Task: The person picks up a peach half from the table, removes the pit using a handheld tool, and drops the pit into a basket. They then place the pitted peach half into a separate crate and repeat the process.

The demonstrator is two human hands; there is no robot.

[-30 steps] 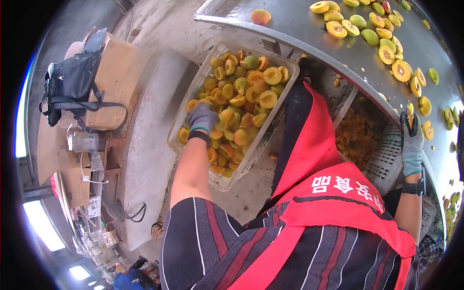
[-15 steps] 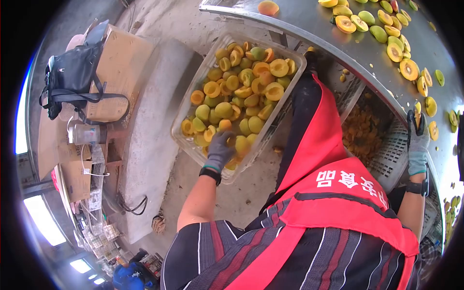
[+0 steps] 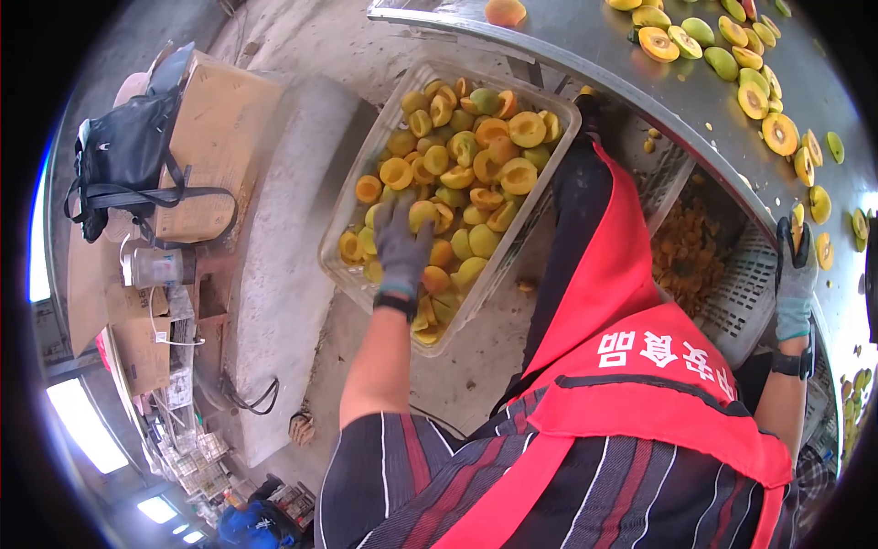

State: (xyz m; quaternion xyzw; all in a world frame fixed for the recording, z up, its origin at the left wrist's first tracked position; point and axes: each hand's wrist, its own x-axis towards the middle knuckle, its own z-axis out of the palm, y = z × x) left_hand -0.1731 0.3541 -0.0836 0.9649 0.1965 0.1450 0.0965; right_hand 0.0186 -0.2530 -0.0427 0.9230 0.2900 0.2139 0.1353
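Note:
My left hand (image 3: 402, 245), in a grey glove, rests with its fingers apart on the apricot halves (image 3: 462, 169) in a pale plastic crate (image 3: 358, 297). The fruit is yellow, orange and green, cut side up or down. What lies under the palm is hidden. At the edge of the metal table, my right hand (image 3: 796, 274), gloved in grey and black, pinches an apricot piece (image 3: 797, 216) between thumb and fingers. More cut apricots (image 3: 779, 134) lie scattered along the metal table (image 3: 585, 46) beyond it.
Under the table edge stands a perforated crate (image 3: 743, 291) with orange scraps (image 3: 686, 240). To the left, a black bag (image 3: 128, 151) lies on a cardboard box (image 3: 224, 128), beside a clear plastic jug (image 3: 157, 267). A concrete ledge (image 3: 288, 247) runs next to them.
My left hand has moved farther into the crate, up and slightly left, and its fingers have spread over the fruit. My right hand has shifted slightly down with the apricot piece.

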